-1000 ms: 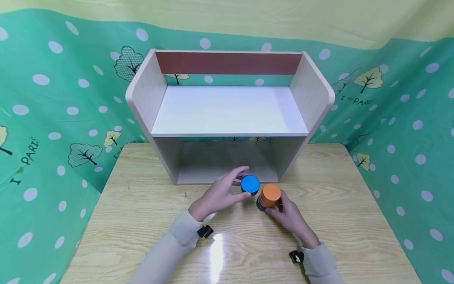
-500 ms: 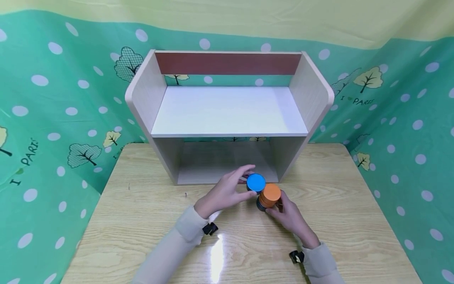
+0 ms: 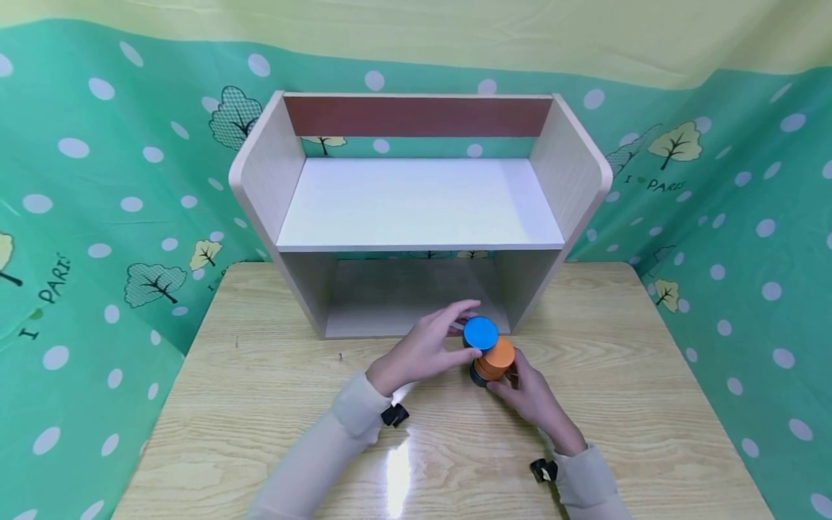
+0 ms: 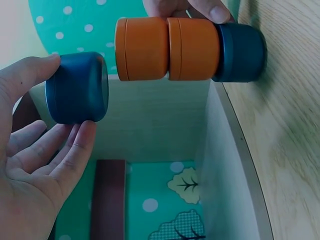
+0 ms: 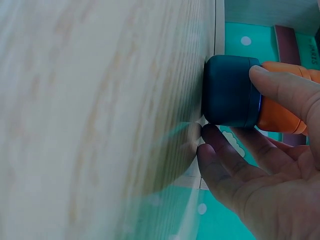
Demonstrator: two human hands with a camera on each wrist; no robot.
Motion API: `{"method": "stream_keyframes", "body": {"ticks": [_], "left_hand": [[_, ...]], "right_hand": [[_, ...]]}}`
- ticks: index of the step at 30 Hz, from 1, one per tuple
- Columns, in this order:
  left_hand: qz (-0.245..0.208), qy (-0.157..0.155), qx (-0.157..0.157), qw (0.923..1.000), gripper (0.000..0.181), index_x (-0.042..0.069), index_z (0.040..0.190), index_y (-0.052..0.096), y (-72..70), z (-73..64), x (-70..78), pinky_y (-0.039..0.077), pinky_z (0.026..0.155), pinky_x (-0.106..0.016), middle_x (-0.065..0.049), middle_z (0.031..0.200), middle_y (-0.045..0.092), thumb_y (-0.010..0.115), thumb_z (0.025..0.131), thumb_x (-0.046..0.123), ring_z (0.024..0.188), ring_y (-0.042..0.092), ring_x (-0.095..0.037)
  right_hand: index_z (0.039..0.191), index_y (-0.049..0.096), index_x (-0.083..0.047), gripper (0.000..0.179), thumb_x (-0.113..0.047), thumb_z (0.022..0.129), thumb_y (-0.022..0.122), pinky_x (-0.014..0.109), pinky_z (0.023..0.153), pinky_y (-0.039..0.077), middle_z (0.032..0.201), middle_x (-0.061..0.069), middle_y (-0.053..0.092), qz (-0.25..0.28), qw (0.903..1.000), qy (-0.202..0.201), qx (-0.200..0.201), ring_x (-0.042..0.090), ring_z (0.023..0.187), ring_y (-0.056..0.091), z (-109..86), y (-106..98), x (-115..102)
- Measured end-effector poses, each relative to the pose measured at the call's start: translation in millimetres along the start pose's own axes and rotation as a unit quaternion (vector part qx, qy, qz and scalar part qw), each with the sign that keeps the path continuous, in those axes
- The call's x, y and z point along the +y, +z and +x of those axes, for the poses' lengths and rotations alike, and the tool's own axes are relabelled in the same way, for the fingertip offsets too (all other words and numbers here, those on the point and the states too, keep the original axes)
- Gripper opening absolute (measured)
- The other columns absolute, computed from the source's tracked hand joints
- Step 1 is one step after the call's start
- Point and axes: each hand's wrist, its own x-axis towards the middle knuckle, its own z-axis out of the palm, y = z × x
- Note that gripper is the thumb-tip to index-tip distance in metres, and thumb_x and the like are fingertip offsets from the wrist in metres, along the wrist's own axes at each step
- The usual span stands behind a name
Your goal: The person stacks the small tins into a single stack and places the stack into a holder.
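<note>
A small round blue jar (image 3: 481,333) is held between the thumb and fingers of my left hand (image 3: 419,354). In the left wrist view this blue jar (image 4: 77,89) hangs just above the stack's top, a narrow gap away and somewhat off to one side. The stack has two orange jars (image 4: 167,49) on a dark blue jar (image 4: 241,52), which stands on the table. My right hand (image 3: 534,396) grips the stack low down. In the right wrist view its thumb lies near the seam between the bottom blue jar (image 5: 230,91) and the orange jar (image 5: 280,117), fingers on the opposite side.
A two-level shelf unit (image 3: 422,202) stands right behind the stack, its lower front edge close to both hands. The wooden table (image 3: 260,404) spreads out around it. A green dotted cloth (image 3: 117,238) hangs at the back and sides.
My left hand has carried the blue jar to the right and slightly away from me, from beside the stack to over its edge. The right hand and the stack stay put.
</note>
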Motion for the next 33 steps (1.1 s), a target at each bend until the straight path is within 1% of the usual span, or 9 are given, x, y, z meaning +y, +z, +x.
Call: {"method": "stream_keyframes", "body": {"ticks": [4, 10, 14, 19, 24, 30, 33], "left_hand": [[0.0, 0.009, -0.008, 0.9999, 0.074, 0.011, 0.152, 0.037, 2.7, 4.6, 1.3, 0.053, 0.096, -0.03, -0.006, 0.144, 0.052, 0.076, 0.091, 0.025, 0.114, 0.061, -0.014], [0.002, 0.008, -0.025, 0.9996, 0.075, 0.007, 0.152, 0.036, 7.5, 10.3, 2.7, 0.052, 0.096, -0.027, -0.008, 0.141, 0.053, 0.077, 0.091, 0.024, 0.115, 0.06, -0.015], [0.002, 0.01, -0.032, 0.9994, 0.076, 0.007, 0.152, 0.035, 9.4, 12.8, 4.5, 0.051, 0.096, -0.024, -0.009, 0.141, 0.053, 0.076, 0.091, 0.025, 0.116, 0.059, -0.013], [-0.002, 0.012, -0.042, 0.9991, 0.075, 0.01, 0.153, 0.034, 12.7, 15.5, 4.7, 0.051, 0.097, -0.026, -0.009, 0.14, 0.053, 0.075, 0.092, 0.024, 0.117, 0.058, -0.012], [0.0, 0.014, -0.047, 0.9988, 0.075, 0.01, 0.153, 0.034, 15.6, 17.7, 4.7, 0.051, 0.096, -0.023, -0.01, 0.139, 0.054, 0.076, 0.091, 0.022, 0.118, 0.058, -0.014], [0.006, 0.023, -0.05, 0.9985, 0.076, 0.01, 0.153, 0.035, 18.9, 19.7, 5.0, 0.048, 0.096, -0.017, -0.008, 0.14, 0.053, 0.077, 0.091, 0.023, 0.118, 0.059, -0.013], [0.006, 0.025, -0.051, 0.9984, 0.076, 0.01, 0.153, 0.035, 20.7, 20.3, 4.6, 0.047, 0.096, -0.016, -0.008, 0.14, 0.054, 0.077, 0.091, 0.022, 0.117, 0.059, -0.014]], "right_hand": [[0.146, 0.037, -0.002, 0.067, -0.001, 0.09, 0.074, 0.056, 0.1, 0.047, 0.138, 0.022, 0.054, 0.001, 1.0, 0.005, 0.0, 0.039, 0.124, 0.055, -0.2, 0.0, -0.8], [0.146, 0.038, -0.003, 0.067, -0.002, 0.09, 0.074, 0.058, 0.101, 0.046, 0.137, 0.021, 0.054, 0.004, 1.0, 0.003, -0.001, 0.038, 0.123, 0.055, -0.5, 0.2, -1.2], [0.147, 0.037, -0.004, 0.068, -0.002, 0.09, 0.074, 0.059, 0.102, 0.045, 0.138, 0.021, 0.054, 0.011, 0.9999, -0.002, -0.004, 0.039, 0.124, 0.054, -0.6, -0.2, -0.5], [0.147, 0.037, -0.005, 0.068, -0.002, 0.09, 0.074, 0.058, 0.101, 0.045, 0.138, 0.021, 0.053, 0.014, 0.9999, -0.008, -0.005, 0.039, 0.124, 0.054, 0.2, -0.9, 0.8], [0.147, 0.037, -0.006, 0.067, -0.003, 0.09, 0.074, 0.059, 0.1, 0.046, 0.138, 0.02, 0.054, 0.016, 0.9997, -0.016, -0.009, 0.039, 0.123, 0.055, 1.0, -1.5, 2.3], [0.148, 0.036, -0.009, 0.069, -0.006, 0.091, 0.074, 0.06, 0.099, 0.047, 0.138, 0.02, 0.055, 0.011, 0.9995, -0.028, -0.007, 0.039, 0.122, 0.056, 0.8, -2.0, 4.0], [0.149, 0.035, -0.01, 0.071, -0.005, 0.091, 0.074, 0.059, 0.097, 0.049, 0.137, 0.02, 0.055, 0.008, 0.9994, -0.032, -0.006, 0.038, 0.121, 0.057, 0.6, -1.9, 4.3]]}}
